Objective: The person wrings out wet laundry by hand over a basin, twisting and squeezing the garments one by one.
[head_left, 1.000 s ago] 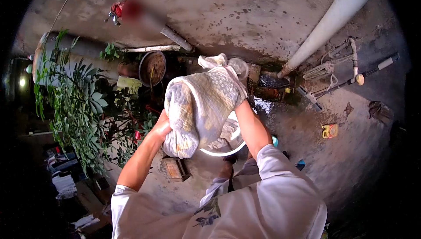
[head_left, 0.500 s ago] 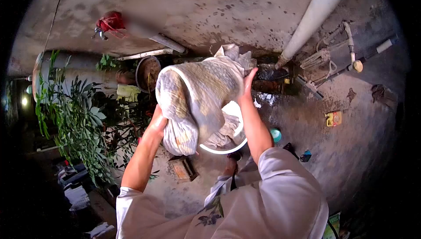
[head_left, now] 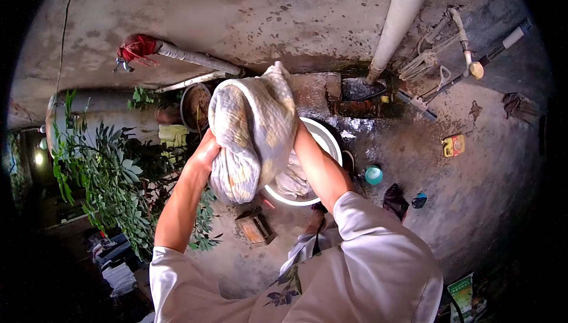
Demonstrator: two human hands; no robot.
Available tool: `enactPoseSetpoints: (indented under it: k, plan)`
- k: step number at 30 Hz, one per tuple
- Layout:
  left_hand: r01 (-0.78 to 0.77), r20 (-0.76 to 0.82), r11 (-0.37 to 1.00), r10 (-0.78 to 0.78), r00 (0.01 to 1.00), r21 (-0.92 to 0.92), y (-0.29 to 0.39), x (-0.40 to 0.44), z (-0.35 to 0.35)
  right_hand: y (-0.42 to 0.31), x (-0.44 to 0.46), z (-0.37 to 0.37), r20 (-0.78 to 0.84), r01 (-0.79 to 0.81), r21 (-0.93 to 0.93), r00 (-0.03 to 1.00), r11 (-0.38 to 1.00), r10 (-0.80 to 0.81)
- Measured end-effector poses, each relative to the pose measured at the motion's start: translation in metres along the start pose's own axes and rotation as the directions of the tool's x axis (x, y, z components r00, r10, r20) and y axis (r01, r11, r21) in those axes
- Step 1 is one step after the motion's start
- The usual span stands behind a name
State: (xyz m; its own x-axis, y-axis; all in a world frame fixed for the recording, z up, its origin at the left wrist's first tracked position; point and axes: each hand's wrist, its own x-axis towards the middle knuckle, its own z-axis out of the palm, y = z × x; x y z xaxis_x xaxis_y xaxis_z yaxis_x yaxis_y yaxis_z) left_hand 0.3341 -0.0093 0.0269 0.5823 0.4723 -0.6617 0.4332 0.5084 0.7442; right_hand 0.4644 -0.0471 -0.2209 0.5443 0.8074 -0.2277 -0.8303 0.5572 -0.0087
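A thick, quilted-looking patterned cloth (head_left: pixel 254 127), pale grey with yellowish patches, is bunched up in the air in front of me. My left hand (head_left: pixel 208 150) grips its left side, with the fingers partly under the folds. On the other side, my right hand (head_left: pixel 300 136) holds the cloth up from behind; its fingers are hidden by the fabric. Below the bundle stands a white basin (head_left: pixel 332 145), partly covered by the cloth and my right forearm. More greyish cloth (head_left: pixel 293 178) lies in the basin.
A tap wrapped in red (head_left: pixel 139 47) and a thick pipe (head_left: pixel 402 21) are along the wall. Leafy plants (head_left: pixel 118 175) crowd the left side. On the floor are a wooden stool (head_left: pixel 254 228), a turquoise cup (head_left: pixel 373 175), a yellow jug (head_left: pixel 454 145) and a squeegee (head_left: pixel 417 104).
The cloth's right end has swung left and is bunched closer to my left hand. My right hand has moved left, behind the cloth. The view has shifted slightly.
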Motion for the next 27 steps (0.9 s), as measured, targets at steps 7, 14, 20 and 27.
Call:
enactPoseSetpoints:
  k: [7, 14, 20, 27]
  plan:
    - [0.076, 0.042, 0.992, -0.072, 0.997, -0.101, -0.006, 0.041, -0.031, -0.024, 0.023, 0.003, -0.049, 0.099, -0.006, 0.994, 0.995, -0.099]
    - [-0.062, -0.028, 0.991, 0.066, 0.997, 0.119, 0.007, 0.034, 0.008, -0.060, 0.024, 0.003, -0.058, -0.091, -0.117, 0.995, 0.989, 0.085]
    - [-0.089, -0.004, 0.981, 0.091, 0.996, 0.171, 0.027, 0.067, 0.005, -0.033, -0.079, -0.037, -0.245, -0.273, 0.205, 0.915, 0.940, 0.320]
    - [-0.081, 0.102, 0.955, 0.054, 0.993, 0.284, 0.055, 0.063, 0.046, -0.003, -0.105, -0.004, -0.147, -0.087, 0.247, 0.981, 0.965, 0.126]
